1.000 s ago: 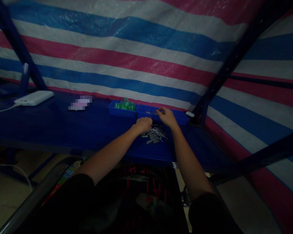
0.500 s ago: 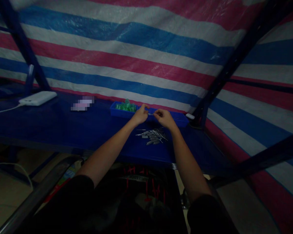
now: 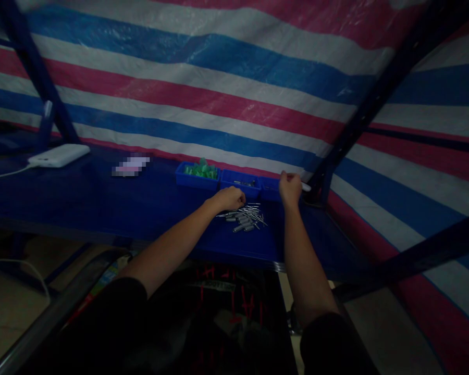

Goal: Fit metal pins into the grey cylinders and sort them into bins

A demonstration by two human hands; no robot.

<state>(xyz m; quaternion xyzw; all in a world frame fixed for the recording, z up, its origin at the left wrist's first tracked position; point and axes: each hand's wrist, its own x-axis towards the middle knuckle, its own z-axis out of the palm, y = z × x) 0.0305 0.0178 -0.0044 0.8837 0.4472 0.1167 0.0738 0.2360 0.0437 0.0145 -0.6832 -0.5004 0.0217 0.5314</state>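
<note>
On the blue table lies a pile of thin metal rods and short grey cylinders [image 3: 244, 219]. My left hand [image 3: 230, 198] is at the pile's back edge, fingers curled down and closed; whatever they hold is hidden. Over the right blue bin [image 3: 269, 190] is my right hand [image 3: 290, 188], its fingertips pinched together, and what lies between them is too small to make out. The middle blue bin [image 3: 240, 183] contains small metal pieces. Green pieces [image 3: 202, 169] fill the left blue bin [image 3: 197, 181].
A white power bank [image 3: 60, 155] with a cable lies on the left of the table [image 3: 148, 208]. Nearer the bins is a blurred pinkish item [image 3: 131, 165]. A small white object [image 3: 306, 187] sits beside the right frame post [image 3: 328, 179]. Striped sheeting [image 3: 203, 94] hangs behind.
My hands have parted from where they met above the bins. The left came down toward the metal pile; the right moved right, over the right bin. The middle bin now shows.
</note>
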